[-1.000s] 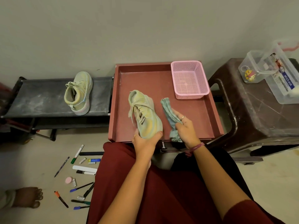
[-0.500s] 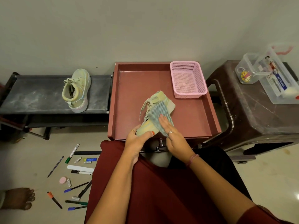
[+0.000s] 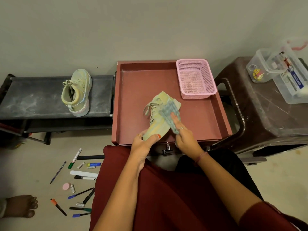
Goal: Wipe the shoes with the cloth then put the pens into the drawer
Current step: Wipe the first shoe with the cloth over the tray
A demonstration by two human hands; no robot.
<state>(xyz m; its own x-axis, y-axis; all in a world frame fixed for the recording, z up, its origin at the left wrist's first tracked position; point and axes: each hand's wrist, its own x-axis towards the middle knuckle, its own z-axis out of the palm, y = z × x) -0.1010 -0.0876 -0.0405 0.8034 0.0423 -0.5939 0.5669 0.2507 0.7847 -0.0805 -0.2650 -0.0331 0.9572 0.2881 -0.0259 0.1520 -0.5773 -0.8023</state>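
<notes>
The left hand [image 3: 143, 142] grips the near end of the shoe [image 3: 160, 119], thumb over the top and fingers curled underneath, holding it tilted up off the floor of the drawer [image 3: 133, 104]. The right hand [image 3: 182, 137] presses the cloth [image 3: 170, 114] flat against the shoe's side, fingers laid fairly straight over the fabric; whether the thumb pinches the cloth from below cannot be told.

The shoe looks light and soft in its upper, with a stiffer sole, so it should yield a little under pressure. The firm end where the left hand sits is a sound place to hold it, since that resists the push of the wiping. The loose laces hang free on the left side and could snag the cloth. The cloth is thin and limp; it bunches readily, so a flat palm with spread fingers keeps it working better than a pinch.

A pink basket [image 3: 195, 79] stands in the drawer's far right corner, apart from the shoe. The second shoe [image 3: 77, 93] rests upright on the dark bench [image 3: 33, 99] to the left, not yet in hand. The pens [image 3: 80, 194] lie scattered on the floor by the person's left knee, among small odds and ends. They are slim, hard and likely to roll, best gathered several at once along their barrels.
</notes>
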